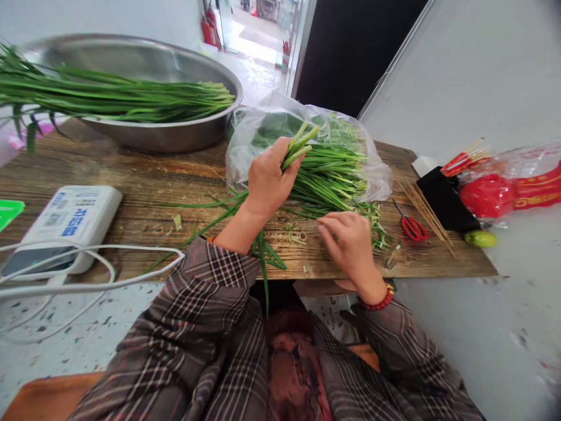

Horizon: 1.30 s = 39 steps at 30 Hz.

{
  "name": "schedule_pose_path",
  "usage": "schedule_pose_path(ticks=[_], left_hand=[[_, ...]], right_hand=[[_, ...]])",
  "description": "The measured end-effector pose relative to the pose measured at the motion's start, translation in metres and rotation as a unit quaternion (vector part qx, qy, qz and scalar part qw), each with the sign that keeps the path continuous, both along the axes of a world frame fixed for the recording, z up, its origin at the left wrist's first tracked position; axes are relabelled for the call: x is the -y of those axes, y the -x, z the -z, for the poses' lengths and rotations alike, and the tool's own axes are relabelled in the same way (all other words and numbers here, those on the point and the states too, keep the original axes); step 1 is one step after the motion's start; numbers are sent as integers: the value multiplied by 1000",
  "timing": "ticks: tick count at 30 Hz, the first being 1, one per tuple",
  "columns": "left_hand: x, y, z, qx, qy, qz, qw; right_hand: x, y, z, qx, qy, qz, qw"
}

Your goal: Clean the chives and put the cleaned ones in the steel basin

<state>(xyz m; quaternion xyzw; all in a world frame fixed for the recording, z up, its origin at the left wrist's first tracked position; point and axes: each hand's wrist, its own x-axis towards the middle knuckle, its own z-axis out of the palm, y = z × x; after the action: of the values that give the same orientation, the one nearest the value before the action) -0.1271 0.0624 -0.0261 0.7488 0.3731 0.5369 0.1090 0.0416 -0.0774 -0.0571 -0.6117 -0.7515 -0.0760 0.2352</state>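
My left hand (272, 178) is closed around a small bunch of garlic chives (302, 140), their pale cut ends poking up past the thumb. Long leaves of that bunch trail down under my wrist and over the table's front edge. Low over the wooden table, my right hand (348, 240) has its fingers curled in toward the thumb; what they hold, if anything, is hidden. Just beyond both hands, a larger heap of garlic chives (326, 175) lies partly inside a clear plastic bag (377, 169). Trimmed scraps (379, 225) are beside my right hand.
A steel basin (166, 134) with more chives stands back left. A white electronic device (70, 219) with cables (144, 250) lies at left. On the right are red-handled scissors (412, 227), thin sticks (427, 216), a black box (447, 199), red packaging (486, 196) and a green fruit (480, 238).
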Motion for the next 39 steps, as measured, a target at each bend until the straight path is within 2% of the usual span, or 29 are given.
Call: schedule_pose_path(ticks=[2,4,6,8,11,14,18,20,23,27,30,33,36,39], left_hand=[[1,0,0,-10,0,-1,1000],[0,0,0,-12,-2,2,1000],[-1,-1,1,-5,-4,11,1000],[-2,-1,1,8,-10,22,1000],[-4,-1,2,22,-22,28,999],[-4,-2,2,23,-26,26,999],[-4,-2,3,29,-12,35,999],[-6,-2,3,36,-14,35,999],[-11,0,4,49,-36,14,998],[-16,3,0,61,-51,-2,997],[-15,6,-10,37,-47,22,998],[-10,12,-31,-26,-67,33,997],[1,19,-61,-113,-114,-9,987],[15,22,-86,-190,-141,-61,970]], right_hand=[[3,31,1,-12,49,-83,995],[4,57,5,4,95,-126,988],[2,72,9,25,122,-137,983],[-3,73,13,41,139,-123,982],[-9,50,13,67,140,-71,985],[-8,3,9,72,112,8,991],[4,-66,1,-13,24,90,996],[10,-89,0,-56,-25,128,990],[17,-99,0,-130,-58,143,979],[15,-80,2,-166,-24,71,983],[10,-67,5,-150,-6,33,988],[9,-66,10,-170,-45,44,983],[11,-71,17,-200,-72,64,975],[13,-72,24,-210,-68,71,973]])
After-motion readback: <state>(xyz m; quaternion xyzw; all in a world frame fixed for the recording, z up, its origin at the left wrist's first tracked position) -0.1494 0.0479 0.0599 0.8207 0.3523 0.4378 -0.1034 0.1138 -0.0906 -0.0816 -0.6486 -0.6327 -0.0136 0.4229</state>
